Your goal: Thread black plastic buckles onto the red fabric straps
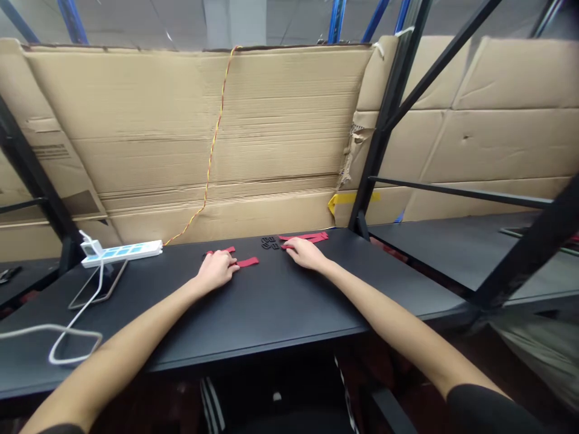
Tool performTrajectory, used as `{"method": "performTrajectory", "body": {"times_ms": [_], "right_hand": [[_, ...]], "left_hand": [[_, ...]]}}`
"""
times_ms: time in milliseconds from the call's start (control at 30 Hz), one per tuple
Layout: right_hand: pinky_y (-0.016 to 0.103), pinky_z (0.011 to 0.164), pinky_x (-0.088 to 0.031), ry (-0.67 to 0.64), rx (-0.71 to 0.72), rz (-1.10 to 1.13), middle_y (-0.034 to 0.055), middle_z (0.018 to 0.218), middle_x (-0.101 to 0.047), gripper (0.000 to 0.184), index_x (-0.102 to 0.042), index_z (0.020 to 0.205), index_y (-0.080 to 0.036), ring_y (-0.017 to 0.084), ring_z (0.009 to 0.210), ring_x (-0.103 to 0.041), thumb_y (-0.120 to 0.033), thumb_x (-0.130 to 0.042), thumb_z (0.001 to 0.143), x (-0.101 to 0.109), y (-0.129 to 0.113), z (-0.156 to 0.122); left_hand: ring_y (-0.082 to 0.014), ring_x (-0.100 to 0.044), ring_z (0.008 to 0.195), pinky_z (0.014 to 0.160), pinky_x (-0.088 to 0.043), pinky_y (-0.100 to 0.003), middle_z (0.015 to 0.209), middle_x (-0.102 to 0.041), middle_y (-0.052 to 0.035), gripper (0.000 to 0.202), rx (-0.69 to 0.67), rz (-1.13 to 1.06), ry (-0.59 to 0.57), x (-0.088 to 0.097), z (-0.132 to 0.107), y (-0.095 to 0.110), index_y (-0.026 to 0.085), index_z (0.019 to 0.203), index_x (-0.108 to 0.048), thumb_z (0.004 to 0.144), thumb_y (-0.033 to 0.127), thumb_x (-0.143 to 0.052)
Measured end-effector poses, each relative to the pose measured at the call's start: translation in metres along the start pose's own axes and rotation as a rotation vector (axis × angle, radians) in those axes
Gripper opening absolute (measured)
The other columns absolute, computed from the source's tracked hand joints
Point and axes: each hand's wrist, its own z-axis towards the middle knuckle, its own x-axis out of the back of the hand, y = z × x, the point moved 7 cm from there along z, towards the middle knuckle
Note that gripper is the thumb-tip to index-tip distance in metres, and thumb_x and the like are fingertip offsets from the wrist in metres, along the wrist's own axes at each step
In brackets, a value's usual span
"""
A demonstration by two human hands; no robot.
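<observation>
My left hand (217, 269) rests palm down on the black table (271, 307), fingers curled over a red strap (246, 262) that sticks out to its right; another red strap end (228, 249) shows just beyond the knuckles. My right hand (305, 252) lies flat farther right, its fingertips on the end of a small pile of red straps (307, 237). Small black buckles (270, 243) sit on the table between the two hands, close to the cardboard wall.
A white power strip (122, 253) with a white cable (67, 337) lies at the left, beside a phone (97, 286) flat on the table. Cardboard sheets (271, 138) wall off the back. Black metal rack posts (384, 120) stand on the right, with a neighbouring table (452, 247) behind them.
</observation>
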Motion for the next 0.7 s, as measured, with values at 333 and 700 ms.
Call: {"method": "performTrajectory", "body": {"times_ms": [333, 700], "right_hand": [[0.035, 0.091, -0.048, -0.078, 0.254, 0.207, 0.0077, 0.117, -0.064, 0.032, -0.063, 0.115, -0.021, 0.021, 0.106, -0.06, -0.031, -0.043, 0.093, -0.01, -0.046, -0.004], [0.04, 0.098, -0.043, -0.158, 0.278, -0.157, 0.0124, 0.121, -0.062, 0.032, -0.065, 0.116, -0.017, 0.025, 0.111, -0.057, -0.027, -0.045, 0.092, -0.029, -0.027, -0.002]], "left_hand": [[-0.0247, -0.053, 0.111, 0.092, -0.037, -0.036, 0.125, -0.059, -0.0089, 0.036, -0.28, -0.026, -0.008, 0.001, -0.007, 0.032, 0.024, 0.121, -0.061, 0.094, 0.037, -0.042], [-0.024, -0.064, 0.074, 0.073, -0.045, -0.032, 0.074, -0.069, -0.0082, 0.032, -0.189, -0.176, -0.068, -0.001, -0.009, 0.039, 0.018, 0.073, -0.07, 0.084, 0.045, -0.056]]}}
